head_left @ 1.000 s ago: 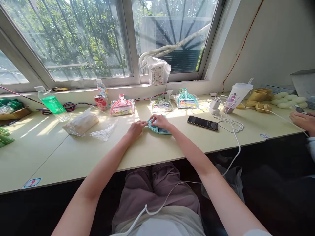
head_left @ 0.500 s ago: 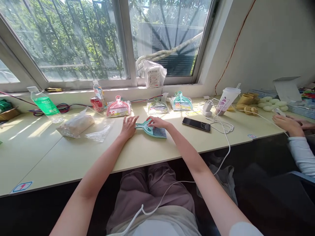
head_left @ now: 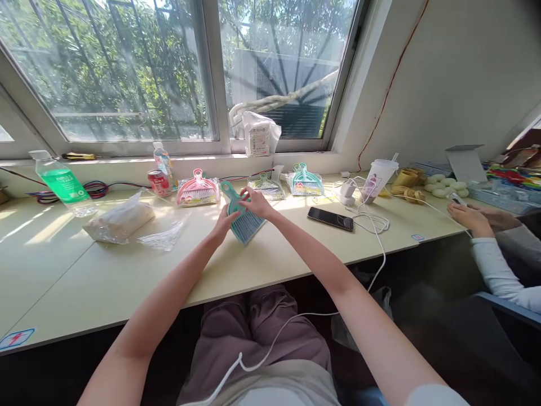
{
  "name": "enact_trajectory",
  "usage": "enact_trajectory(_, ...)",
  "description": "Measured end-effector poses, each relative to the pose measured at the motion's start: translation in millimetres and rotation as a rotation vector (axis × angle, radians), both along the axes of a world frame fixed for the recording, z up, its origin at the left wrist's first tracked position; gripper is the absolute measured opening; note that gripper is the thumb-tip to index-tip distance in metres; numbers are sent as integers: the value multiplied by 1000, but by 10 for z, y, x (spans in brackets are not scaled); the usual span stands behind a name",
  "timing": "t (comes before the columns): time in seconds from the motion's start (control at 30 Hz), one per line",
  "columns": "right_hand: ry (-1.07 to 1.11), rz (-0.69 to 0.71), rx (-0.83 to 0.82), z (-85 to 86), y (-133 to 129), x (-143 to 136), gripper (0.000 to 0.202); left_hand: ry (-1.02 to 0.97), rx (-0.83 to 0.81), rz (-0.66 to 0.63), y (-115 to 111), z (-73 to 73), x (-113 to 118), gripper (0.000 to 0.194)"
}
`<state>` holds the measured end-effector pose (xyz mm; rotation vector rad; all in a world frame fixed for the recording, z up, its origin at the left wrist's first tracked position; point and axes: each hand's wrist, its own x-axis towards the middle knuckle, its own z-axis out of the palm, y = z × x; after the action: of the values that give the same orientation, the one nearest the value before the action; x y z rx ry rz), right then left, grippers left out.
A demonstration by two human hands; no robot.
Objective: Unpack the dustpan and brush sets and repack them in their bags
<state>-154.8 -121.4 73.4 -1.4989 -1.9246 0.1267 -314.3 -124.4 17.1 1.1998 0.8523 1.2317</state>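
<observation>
- I am holding the teal mini dustpan (head_left: 244,217) up off the worktop (head_left: 262,262), tilted, its handle pointing up and toward the window and its ribbed face turned to me.
- My left hand (head_left: 222,224) is gripping its left edge, fingers curled behind the pan.
- My right hand (head_left: 255,201) is closing on the upper part near the handle, fingertips pinching there.
- To handle it well, I am judging that the left hand should be doing the steadying while the right does the fine work; thin plastic like this is likely to flex, so a light, even grip seems best.
- Just behind, three packaged sets are lying in a row: a pink dustpan set (head_left: 198,190), a pale one (head_left: 267,188) partly hidden by my right hand, and a teal packaged set (head_left: 305,181).
- A phone (head_left: 330,218) is lying to my right, near a white cable (head_left: 382,248); I am keeping my elbow away from both.
- Another person's hand (head_left: 464,215) is resting on the worktop, well apart from mine.
</observation>
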Motion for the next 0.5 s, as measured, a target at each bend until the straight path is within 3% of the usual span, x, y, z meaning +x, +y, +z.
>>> enact_trajectory(0.07, 4, -98, -18, -33, 39, 220, 23, -3, -75, 84, 40, -31, -68, 50)
enact_trajectory(0.17, 7, -280, -62, -117, 45, 822, 28, -18, -174, 190, 127, -53, -200, 40)
enact_trajectory(0.23, -44, -576, -221, -204, 11, 1292, 30, -29, -183, 226, 177, -54, -271, 37)
enact_trajectory(0.33, -86, -749, -339, -367, -28, 1862, 42, -49, -165, 280, 217, -61, -325, 36)
enact_trajectory(0.4, -124, -842, -401, -469, -11, 2079, 48, -74, -148, 320, 228, -77, -341, 40)
enact_trajectory(0.5, -177, -921, -402, -559, 84, 2194, 44, -114, -138, 346, 248, -112, -367, 48)
